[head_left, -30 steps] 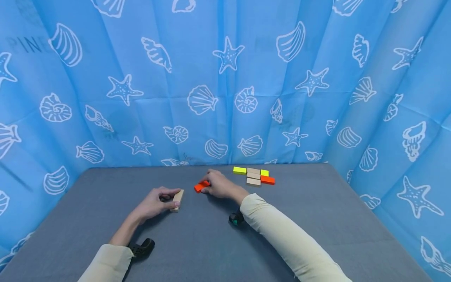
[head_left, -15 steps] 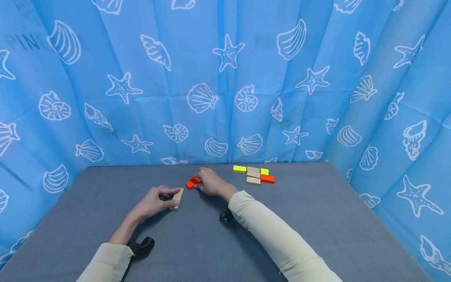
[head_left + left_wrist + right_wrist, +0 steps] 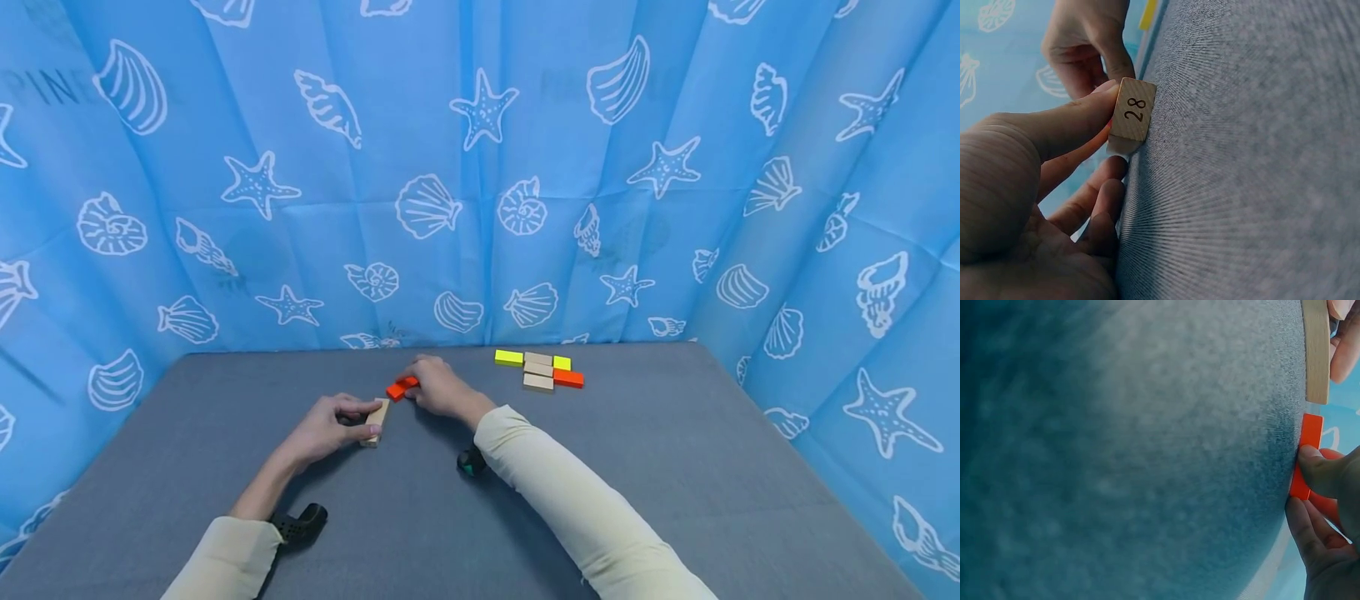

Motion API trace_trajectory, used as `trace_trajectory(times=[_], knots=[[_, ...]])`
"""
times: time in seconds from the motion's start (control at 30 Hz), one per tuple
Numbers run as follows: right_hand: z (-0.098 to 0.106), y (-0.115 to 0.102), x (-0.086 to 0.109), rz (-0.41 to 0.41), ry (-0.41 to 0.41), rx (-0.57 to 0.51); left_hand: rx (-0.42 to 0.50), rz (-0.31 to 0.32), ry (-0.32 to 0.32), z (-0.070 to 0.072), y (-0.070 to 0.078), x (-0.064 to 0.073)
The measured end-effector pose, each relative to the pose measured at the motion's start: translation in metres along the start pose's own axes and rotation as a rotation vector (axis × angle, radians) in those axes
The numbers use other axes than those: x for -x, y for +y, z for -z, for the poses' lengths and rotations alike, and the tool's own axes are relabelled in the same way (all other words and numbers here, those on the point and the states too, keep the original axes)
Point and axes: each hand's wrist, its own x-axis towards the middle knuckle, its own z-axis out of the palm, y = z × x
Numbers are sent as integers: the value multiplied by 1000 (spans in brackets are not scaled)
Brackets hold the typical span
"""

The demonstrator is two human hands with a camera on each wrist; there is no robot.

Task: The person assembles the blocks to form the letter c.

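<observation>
A plain wooden block [image 3: 380,413] lies lengthwise on the table, and my left hand [image 3: 326,431] pinches it between thumb and fingers. In the left wrist view, the end of this wooden block [image 3: 1135,111] bears the number 28. My right hand [image 3: 441,388] holds an orange-red block [image 3: 397,390] just beyond the wooden one. In the right wrist view, the thumb presses the side of the orange-red block [image 3: 1311,429], which sits low at the cloth. A narrow gap separates its end from the wooden block [image 3: 1317,356]. My fingers hide part of both blocks.
At the back of the grey cloth-covered table [image 3: 420,525], right of centre, lies a group of flat blocks: yellow [image 3: 508,358], plain wooden [image 3: 537,383] and orange-red [image 3: 568,379]. A blue shell-print curtain [image 3: 480,275] hangs right behind the table's far edge.
My right hand has moved left with the orange-red block, bringing it close to the wooden block. My left hand stays in place with its grip.
</observation>
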Motion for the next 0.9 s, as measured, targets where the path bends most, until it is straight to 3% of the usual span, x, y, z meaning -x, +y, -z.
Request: trace_trajectory(times=[0.9], knots=[[0, -7, 0, 37, -10, 5, -17, 3, 4, 1, 2, 0]])
